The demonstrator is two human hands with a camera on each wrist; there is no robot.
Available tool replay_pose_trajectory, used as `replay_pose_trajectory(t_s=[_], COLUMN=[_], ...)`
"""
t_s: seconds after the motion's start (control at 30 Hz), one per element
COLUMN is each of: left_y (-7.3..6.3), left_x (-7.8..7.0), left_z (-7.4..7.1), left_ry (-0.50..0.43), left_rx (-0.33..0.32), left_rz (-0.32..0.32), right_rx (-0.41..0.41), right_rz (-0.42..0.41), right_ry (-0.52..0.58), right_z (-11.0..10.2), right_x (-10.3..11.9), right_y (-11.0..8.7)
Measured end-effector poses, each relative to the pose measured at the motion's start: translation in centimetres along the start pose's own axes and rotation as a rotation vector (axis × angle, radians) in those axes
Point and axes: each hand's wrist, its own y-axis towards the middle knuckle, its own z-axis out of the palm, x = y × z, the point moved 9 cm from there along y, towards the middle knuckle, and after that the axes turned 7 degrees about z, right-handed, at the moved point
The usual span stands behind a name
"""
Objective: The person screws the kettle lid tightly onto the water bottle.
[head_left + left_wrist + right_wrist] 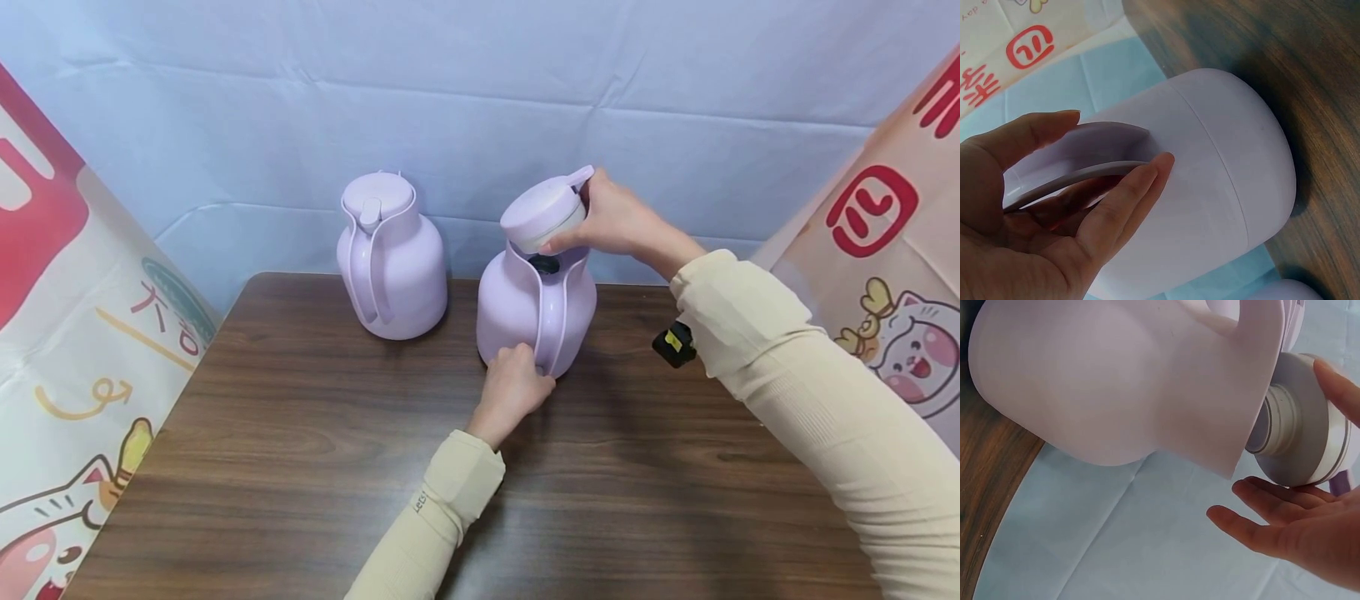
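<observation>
A lilac thermos jug [504,304] stands upright on the table, its mouth uncovered and dark inside. My left hand [513,390] grips the lower part of its handle [552,321]. In the left wrist view, the thumb and fingers [1124,203] lie on opposite sides of that handle. Tilted just above the mouth is the jug's round lid [542,210], which my right hand [617,218] holds by its edge. The right wrist view shows the lid's ringed plug [1282,419] beside the rim, partly hidden by the neck.
A matching lilac jug [408,275] with its lid on stands to the left. Behind the wooden table [300,467] hangs a pale blue cloth [465,75]. Printed banners flank both sides. A small black device [673,344] is at the right wrist.
</observation>
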Motion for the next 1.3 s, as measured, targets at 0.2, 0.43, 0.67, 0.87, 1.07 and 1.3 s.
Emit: replay_pose_trajectory(t_s=[0.2,0.43,0.67,0.87,1.07,1.3], left_y=[0.0,0.0,0.0,0.0,0.1,0.1], left_x=[0.0,-0.1,0.1,0.1,-0.1,-0.1], left_z=[0.0,-0.2,-0.1,0.0,-0.2,-0.1], left_ry=[-0.001,0.001,-0.005,-0.004,0.004,0.003], left_rx=[0.001,-0.002,0.008,0.008,0.004,0.005], left_rz=[0.0,0.008,-0.002,0.0,0.021,0.017], right_rx=[-0.028,-0.028,-0.028,-0.034,-0.029,-0.011], right_rz=[0.009,0.03,0.037,0.045,0.025,-0.001], right_ry=[0.003,0.011,-0.005,-0.067,-0.134,-0.162], right_z=[0.0,0.1,0.1,0.1,0.3,0.3], right_x=[-0.3,-0.9,-1.2,-1.9,-2.4,-2.5], right_y=[-0.3,-0.7,-1.1,-1.3,-1.5,-1.6])
